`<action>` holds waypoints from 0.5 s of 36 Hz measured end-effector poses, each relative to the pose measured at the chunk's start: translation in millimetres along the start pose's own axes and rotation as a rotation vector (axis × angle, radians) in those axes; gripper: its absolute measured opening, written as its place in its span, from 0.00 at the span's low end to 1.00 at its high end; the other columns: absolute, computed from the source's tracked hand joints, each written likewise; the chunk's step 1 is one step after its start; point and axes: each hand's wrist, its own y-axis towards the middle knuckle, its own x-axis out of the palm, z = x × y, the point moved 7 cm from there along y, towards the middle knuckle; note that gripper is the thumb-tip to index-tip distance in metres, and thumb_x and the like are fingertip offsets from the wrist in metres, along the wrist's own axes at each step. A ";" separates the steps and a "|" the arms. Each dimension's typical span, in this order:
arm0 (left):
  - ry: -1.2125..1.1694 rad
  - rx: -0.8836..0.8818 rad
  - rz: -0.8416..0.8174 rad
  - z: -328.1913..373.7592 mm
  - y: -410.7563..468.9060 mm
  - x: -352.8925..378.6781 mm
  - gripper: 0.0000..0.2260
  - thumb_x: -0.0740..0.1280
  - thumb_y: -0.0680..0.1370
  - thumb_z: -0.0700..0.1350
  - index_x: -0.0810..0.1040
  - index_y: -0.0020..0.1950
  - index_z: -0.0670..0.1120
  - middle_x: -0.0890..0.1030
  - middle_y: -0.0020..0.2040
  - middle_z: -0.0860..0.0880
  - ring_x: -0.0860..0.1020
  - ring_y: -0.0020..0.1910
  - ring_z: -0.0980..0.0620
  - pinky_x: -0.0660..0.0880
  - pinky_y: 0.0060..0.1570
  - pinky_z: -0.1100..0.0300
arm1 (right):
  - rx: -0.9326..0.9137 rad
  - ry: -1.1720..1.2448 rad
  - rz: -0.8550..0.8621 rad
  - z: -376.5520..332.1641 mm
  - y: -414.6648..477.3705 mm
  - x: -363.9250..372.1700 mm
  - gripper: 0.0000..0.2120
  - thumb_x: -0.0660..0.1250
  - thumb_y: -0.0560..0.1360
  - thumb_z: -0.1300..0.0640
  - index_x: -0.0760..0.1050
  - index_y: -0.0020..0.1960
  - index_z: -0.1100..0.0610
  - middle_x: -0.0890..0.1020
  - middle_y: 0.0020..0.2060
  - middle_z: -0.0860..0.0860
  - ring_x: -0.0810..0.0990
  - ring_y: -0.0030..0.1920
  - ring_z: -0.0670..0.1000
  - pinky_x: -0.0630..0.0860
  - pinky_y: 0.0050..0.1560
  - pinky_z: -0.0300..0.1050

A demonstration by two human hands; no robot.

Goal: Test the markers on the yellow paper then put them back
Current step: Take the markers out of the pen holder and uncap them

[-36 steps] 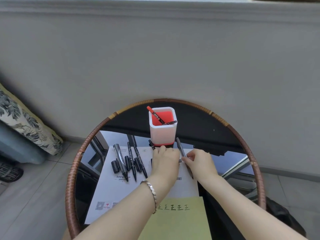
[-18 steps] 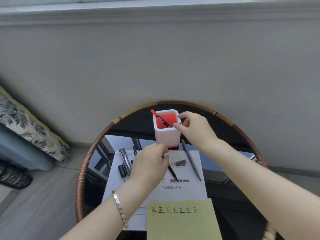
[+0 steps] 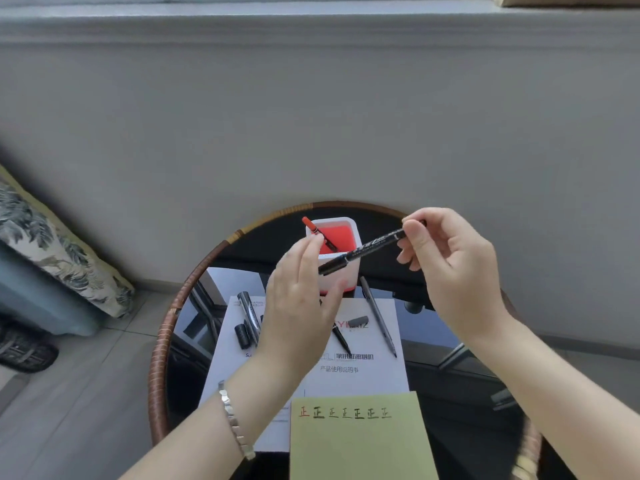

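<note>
Black marker [image 3: 367, 247], down at the cup [image 3: 349, 275] half a second ago, is now hanging above it, with the right hand [image 3: 457, 271] pinching its far end between thumb and fingertips. Left hand [image 3: 298, 306] is rising off the white sheet [image 3: 367, 379], fingers straight and spread beside the marker's lower end, gripping nothing. One red marker [image 3: 313, 227] is leaning in the cup. Three pens [image 3: 377, 317] and two loose caps [image 3: 358, 321] are showing on the sheet. Yellow paper [image 3: 360, 445], carrying seven marks, is overlapping the sheet's near edge. Bare glass [image 3: 450, 393] is lying right of the sheet.
</note>
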 end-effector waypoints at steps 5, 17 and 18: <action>-0.026 0.124 -0.124 21.3 -5.8 15.0 0.19 0.51 0.78 0.51 0.75 0.59 0.43 0.80 0.45 0.48 0.79 0.42 0.50 0.79 0.40 0.52 | 0.384 0.353 0.003 22.8 -15.1 -5.9 0.06 0.62 0.76 0.55 0.75 0.43 0.54 0.79 0.27 0.47 0.77 0.28 0.44 0.77 0.33 0.36; -0.195 -0.062 -0.367 28.2 -13.3 18.3 0.13 0.51 0.82 0.45 0.72 0.45 0.43 0.76 0.40 0.47 0.73 0.38 0.50 0.70 0.37 0.56 | 0.519 0.322 -0.344 28.5 -41.4 45.4 0.05 0.63 0.76 0.59 0.77 0.45 0.60 0.77 0.27 0.47 0.73 0.27 0.42 0.72 0.30 0.34; -0.182 -0.052 -0.361 28.7 -14.8 16.5 0.13 0.51 0.82 0.45 0.71 0.44 0.43 0.76 0.39 0.47 0.73 0.38 0.49 0.70 0.37 0.55 | 0.512 0.328 -0.344 26.9 -42.8 48.0 0.05 0.63 0.76 0.60 0.76 0.45 0.60 0.77 0.27 0.48 0.73 0.26 0.42 0.71 0.29 0.34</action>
